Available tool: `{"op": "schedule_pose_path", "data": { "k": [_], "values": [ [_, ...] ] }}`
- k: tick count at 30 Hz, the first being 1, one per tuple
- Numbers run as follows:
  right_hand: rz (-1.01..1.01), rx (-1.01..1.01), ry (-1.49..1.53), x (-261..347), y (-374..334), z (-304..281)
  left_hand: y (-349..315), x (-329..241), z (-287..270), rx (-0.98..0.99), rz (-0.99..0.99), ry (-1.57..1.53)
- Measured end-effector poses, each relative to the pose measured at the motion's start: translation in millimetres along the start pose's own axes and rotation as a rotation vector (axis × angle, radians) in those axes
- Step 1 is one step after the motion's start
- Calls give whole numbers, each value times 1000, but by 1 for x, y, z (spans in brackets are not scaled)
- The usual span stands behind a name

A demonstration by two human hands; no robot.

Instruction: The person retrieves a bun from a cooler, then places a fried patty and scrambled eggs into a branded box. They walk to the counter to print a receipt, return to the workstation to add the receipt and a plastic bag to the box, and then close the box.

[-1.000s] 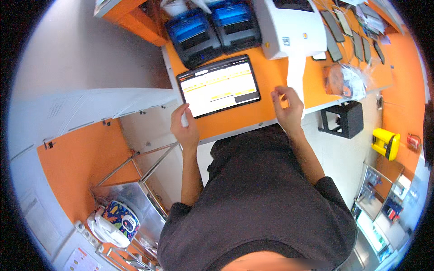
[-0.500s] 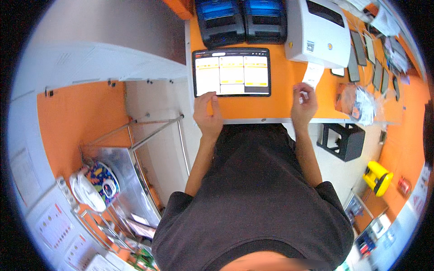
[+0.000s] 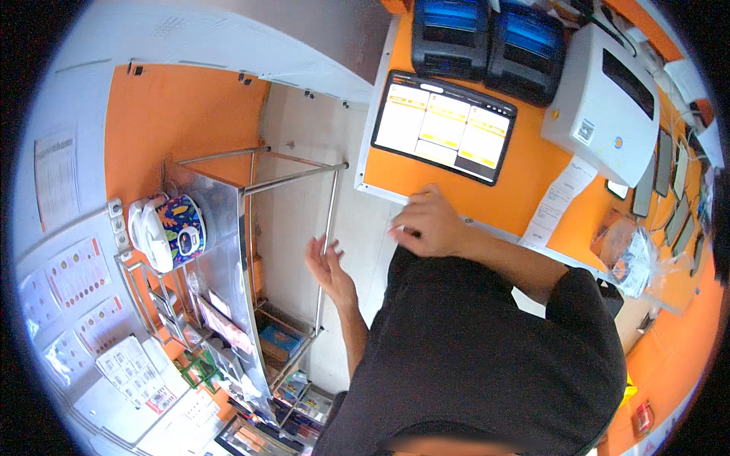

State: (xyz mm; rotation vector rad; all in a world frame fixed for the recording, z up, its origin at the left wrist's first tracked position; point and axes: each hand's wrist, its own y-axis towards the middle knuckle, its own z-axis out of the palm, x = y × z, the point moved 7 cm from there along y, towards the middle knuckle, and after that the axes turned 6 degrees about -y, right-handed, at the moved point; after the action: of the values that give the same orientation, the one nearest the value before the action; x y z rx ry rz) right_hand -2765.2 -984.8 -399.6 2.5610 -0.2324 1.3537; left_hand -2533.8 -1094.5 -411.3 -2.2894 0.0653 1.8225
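Note:
My left hand [image 3: 332, 272] is open, its fingers apart, in the air beside the metal rack's post and holding nothing visible. Loosely bent, with a gap between thumb and fingers, my right hand [image 3: 430, 222] hovers over the orange counter's front edge, below the tablet [image 3: 445, 125]. I see nothing in it. The tablet lies on the counter with a lit screen of white and yellow panels. A long paper receipt [image 3: 559, 201] hangs out of the white printer [image 3: 604, 102] toward the front edge, apart from both hands.
Two black-and-blue printers [image 3: 487, 53] stand behind the tablet. Several phones [image 3: 646, 181] and a clear plastic bag [image 3: 635, 258] lie at the right. A metal rack [image 3: 224, 235] on the left bears a patterned round container [image 3: 184, 228] with a white top. Papers [image 3: 80, 273] hang on the wall.
My view and body have turned left. Both hands have left their places at the tablet and the receipt; the right has crossed leftward, the left moved toward the rack. The receipt has grown longer.

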Motion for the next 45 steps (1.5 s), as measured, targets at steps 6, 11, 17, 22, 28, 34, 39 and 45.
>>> {"op": "schedule_pose_path", "data": {
  "k": [6, 11, 17, 22, 28, 34, 39, 45],
  "values": [
    [-510, 140, 44, 115, 19, 112, -63, 89, -35, 41, -680, -1118],
    [-860, 475, -23, 175, 3, 238, -66, 104, -80, 132, -564, -1613],
    [-668, 690, -207, 178, 10, 412, -96, 67, -295, -199, 61, -1609],
    [363, 1231, 314, 171, 5, 560, -176, 35, -478, -683, 311, -814],
    [906, 1571, 660, 257, -73, 734, -180, 88, -589, -1031, 275, 54],
    [931, 2036, 917, 422, -181, 901, -162, 240, -729, -962, -74, 505],
    [796, 2412, 219, 565, -257, 992, -326, 336, -860, -1466, -573, 345],
    [177, 2405, 44, 720, -359, 1187, -545, 429, -899, -2171, -876, -144]
  ]
}}
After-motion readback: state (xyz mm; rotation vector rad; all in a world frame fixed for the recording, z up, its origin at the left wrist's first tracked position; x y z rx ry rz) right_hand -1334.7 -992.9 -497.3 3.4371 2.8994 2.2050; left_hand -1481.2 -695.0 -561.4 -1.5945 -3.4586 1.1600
